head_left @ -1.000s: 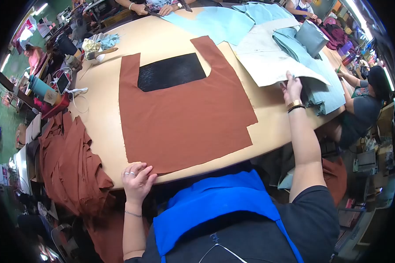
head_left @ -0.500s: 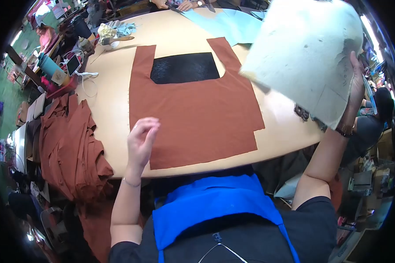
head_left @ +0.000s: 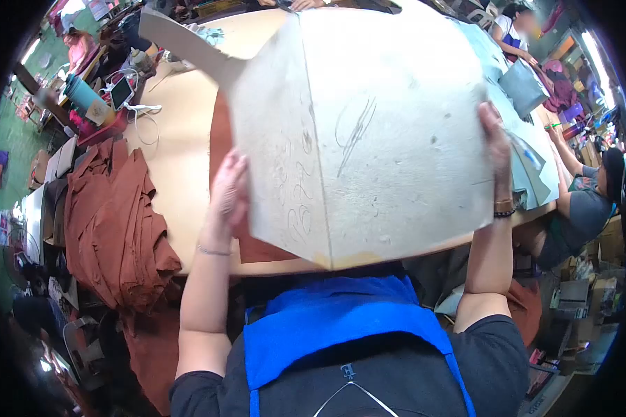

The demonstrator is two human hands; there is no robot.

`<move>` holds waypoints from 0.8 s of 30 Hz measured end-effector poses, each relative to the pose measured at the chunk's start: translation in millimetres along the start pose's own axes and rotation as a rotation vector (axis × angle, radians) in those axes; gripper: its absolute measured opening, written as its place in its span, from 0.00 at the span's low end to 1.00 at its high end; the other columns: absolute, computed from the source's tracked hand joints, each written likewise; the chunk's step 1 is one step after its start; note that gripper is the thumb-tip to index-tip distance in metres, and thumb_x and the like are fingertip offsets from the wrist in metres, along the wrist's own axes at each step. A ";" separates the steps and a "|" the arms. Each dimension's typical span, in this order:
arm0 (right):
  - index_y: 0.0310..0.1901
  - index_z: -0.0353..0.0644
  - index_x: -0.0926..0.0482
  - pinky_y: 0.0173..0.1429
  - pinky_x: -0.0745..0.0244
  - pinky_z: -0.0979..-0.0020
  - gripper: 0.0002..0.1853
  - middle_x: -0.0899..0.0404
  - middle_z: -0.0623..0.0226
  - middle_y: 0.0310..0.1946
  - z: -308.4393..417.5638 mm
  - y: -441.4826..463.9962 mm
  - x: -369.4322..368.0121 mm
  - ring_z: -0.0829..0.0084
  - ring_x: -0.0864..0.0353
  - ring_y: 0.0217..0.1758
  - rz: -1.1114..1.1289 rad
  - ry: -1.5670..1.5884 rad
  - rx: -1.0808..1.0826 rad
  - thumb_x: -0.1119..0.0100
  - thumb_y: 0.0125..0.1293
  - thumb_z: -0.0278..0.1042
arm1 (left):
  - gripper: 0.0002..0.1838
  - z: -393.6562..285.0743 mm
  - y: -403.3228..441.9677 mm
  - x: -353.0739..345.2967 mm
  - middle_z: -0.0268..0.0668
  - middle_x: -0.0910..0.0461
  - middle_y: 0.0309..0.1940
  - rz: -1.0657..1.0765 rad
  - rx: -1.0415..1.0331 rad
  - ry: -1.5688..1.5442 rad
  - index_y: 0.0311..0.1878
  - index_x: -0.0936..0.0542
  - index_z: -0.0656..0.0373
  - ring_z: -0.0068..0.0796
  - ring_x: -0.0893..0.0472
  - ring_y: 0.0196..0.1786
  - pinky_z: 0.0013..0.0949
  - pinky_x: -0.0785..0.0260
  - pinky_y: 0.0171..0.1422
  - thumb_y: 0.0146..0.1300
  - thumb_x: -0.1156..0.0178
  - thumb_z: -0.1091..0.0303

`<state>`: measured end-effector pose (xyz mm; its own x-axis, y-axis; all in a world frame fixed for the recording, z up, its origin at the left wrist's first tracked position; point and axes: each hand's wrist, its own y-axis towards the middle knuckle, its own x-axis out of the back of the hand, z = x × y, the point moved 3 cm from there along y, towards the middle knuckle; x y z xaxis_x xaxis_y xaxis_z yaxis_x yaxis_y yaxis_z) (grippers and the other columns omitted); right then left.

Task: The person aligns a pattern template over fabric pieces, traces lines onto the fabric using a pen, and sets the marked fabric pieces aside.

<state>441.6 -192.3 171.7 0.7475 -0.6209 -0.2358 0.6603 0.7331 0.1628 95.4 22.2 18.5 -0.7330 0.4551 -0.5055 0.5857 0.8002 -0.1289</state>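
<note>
Pattern template (head_left: 396,139) has swung left since the earlier frame, from the table's right side to over the brown fabric panel (head_left: 221,132); left hand now at its edge.

Table (head_left: 184,132): brown panel lies on it, mostly hidden by template; left strip and bottom edge show. Template is held up, slightly blurred, creased lengthwise, handwriting near the crease. Brown fabric pile (head_left: 111,222) hangs over the table's left edge; light blue fabric stack (head_left: 535,167) at right, beyond the right hand.

Right hand (head_left: 497,149): fingers closed on template's right edge. Left hand (head_left: 231,184): fingers close together, slightly bent, against left edge; thumb unclear, can't tell if gripping.

Progress, judged: panel spread, template lifted above it; not yet laid flat or lined up. Any marks under it can't be seen.

Smallest: phone (head_left: 122,92), cabled, near the tumbler (head_left: 83,94).
</note>
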 end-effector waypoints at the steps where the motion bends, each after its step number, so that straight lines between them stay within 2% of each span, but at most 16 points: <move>1: 0.62 0.34 0.26 0.50 0.21 0.77 0.24 0.17 0.60 0.48 -15.6 1.0 12.4 0.76 0.17 0.47 0.056 -0.068 0.022 0.40 0.71 0.42 | 0.33 -1.5 -3.9 28.7 0.43 0.35 0.70 -0.201 -0.046 0.192 0.74 0.43 0.64 0.34 0.35 0.72 0.40 0.44 0.77 0.72 0.42 0.64; 2: 0.62 0.34 0.26 0.55 0.24 0.76 0.25 0.20 0.61 0.53 -33.4 3.7 32.9 0.77 0.19 0.51 0.126 -0.185 -0.015 0.37 0.69 0.40 | 0.32 -9.1 -11.0 45.2 0.45 0.30 0.67 -0.228 -0.119 0.248 0.73 0.43 0.64 0.35 0.30 0.68 0.39 0.37 0.73 0.71 0.42 0.68; 3: 0.62 0.34 0.26 0.59 0.26 0.76 0.25 0.21 0.63 0.56 -61.1 2.5 48.3 0.78 0.22 0.55 -0.017 -0.166 -0.020 0.34 0.67 0.36 | 0.33 -12.2 -17.5 52.7 0.45 0.27 0.63 -0.241 -0.113 0.333 0.73 0.43 0.66 0.33 0.27 0.64 0.36 0.34 0.69 0.69 0.40 0.71; 4: 0.62 0.34 0.26 0.61 0.29 0.76 0.25 0.22 0.67 0.53 -79.8 -1.4 48.4 0.79 0.23 0.54 0.091 -0.088 -0.075 0.33 0.65 0.31 | 0.35 -16.7 -25.0 59.0 0.45 0.24 0.60 -0.251 -0.108 0.425 0.73 0.44 0.68 0.31 0.24 0.61 0.34 0.31 0.65 0.68 0.39 0.73; 5: 0.63 0.34 0.26 0.57 0.29 0.79 0.25 0.22 0.74 0.44 -102.8 -7.8 55.4 0.82 0.24 0.48 0.048 -0.190 -0.164 0.33 0.65 0.30 | 0.36 -19.7 -32.6 64.0 0.45 0.22 0.56 -0.261 -0.099 0.521 0.73 0.44 0.69 0.30 0.21 0.57 0.31 0.28 0.62 0.66 0.37 0.76; 7: 0.61 0.33 0.24 0.46 0.29 0.81 0.25 0.26 0.80 0.35 -141.5 -14.0 62.0 0.85 0.27 0.38 0.063 -0.194 -0.209 0.31 0.64 0.32 | 0.36 -11.5 -36.8 75.5 0.43 0.19 0.50 -0.232 -0.111 0.597 0.72 0.42 0.71 0.26 0.19 0.51 0.27 0.26 0.56 0.64 0.37 0.79; 10: 0.60 0.32 0.23 0.36 0.32 0.81 0.27 0.28 0.81 0.30 -162.6 -15.5 68.5 0.87 0.30 0.31 0.001 -0.657 -0.169 0.27 0.61 0.36 | 0.33 -9.9 -34.6 84.7 0.39 0.18 0.44 -0.198 -0.064 0.680 0.69 0.36 0.73 0.21 0.20 0.45 0.23 0.27 0.49 0.62 0.34 0.78; 13: 0.59 0.33 0.22 0.31 0.32 0.79 0.30 0.30 0.79 0.27 -157.8 -22.0 54.9 0.85 0.31 0.27 -0.015 -0.816 -0.019 0.24 0.58 0.38 | 0.31 -16.5 -33.9 82.7 0.32 0.22 0.37 -0.249 -0.017 0.823 0.66 0.29 0.71 0.16 0.25 0.38 0.21 0.31 0.41 0.60 0.31 0.75; 15: 0.60 0.35 0.23 0.32 0.31 0.77 0.33 0.30 0.77 0.26 -165.5 -20.9 59.9 0.84 0.30 0.27 -0.021 -0.848 -0.064 0.22 0.55 0.40 | 0.29 -21.6 -34.4 78.3 0.27 0.25 0.31 -0.302 0.006 0.944 0.63 0.25 0.69 0.13 0.29 0.32 0.19 0.35 0.35 0.59 0.29 0.73; 18: 0.60 0.36 0.22 0.32 0.31 0.76 0.34 0.31 0.78 0.27 -162.7 -21.6 55.0 0.83 0.31 0.28 -0.033 -0.863 -0.097 0.21 0.54 0.40 | 0.30 -18.8 -27.7 82.9 0.24 0.27 0.28 -0.275 -0.020 0.939 0.65 0.25 0.65 0.13 0.29 0.29 0.20 0.34 0.34 0.59 0.29 0.72; 20: 0.61 0.36 0.22 0.33 0.34 0.78 0.34 0.34 0.80 0.29 -164.4 -20.2 52.8 0.84 0.34 0.29 -0.054 -0.848 -0.154 0.20 0.53 0.37 | 0.30 -18.7 -26.5 82.3 0.24 0.27 0.28 -0.293 -0.022 0.934 0.65 0.25 0.65 0.13 0.29 0.29 0.21 0.34 0.33 0.59 0.29 0.72; 23: 0.60 0.37 0.22 0.34 0.34 0.78 0.35 0.34 0.79 0.29 -166.7 -16.4 53.8 0.84 0.34 0.29 -0.063 -0.895 -0.135 0.19 0.51 0.39 | 0.31 -23.3 -26.7 74.0 0.25 0.27 0.28 -0.321 0.005 0.981 0.65 0.25 0.66 0.14 0.29 0.29 0.21 0.34 0.33 0.58 0.28 0.71; 24: 0.60 0.38 0.22 0.35 0.31 0.76 0.35 0.32 0.77 0.28 -167.4 -15.5 54.6 0.81 0.31 0.29 -0.058 -0.922 -0.126 0.20 0.51 0.41 | 0.31 -24.2 -26.4 72.0 0.25 0.27 0.28 -0.330 0.020 1.007 0.65 0.26 0.66 0.14 0.29 0.29 0.21 0.34 0.33 0.58 0.28 0.71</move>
<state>460.2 -191.1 -4.1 0.5105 -0.5930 0.6227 0.7264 0.6850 0.0568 18.8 43.3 6.1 -0.8000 0.3372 0.4963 0.3040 0.9409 -0.1493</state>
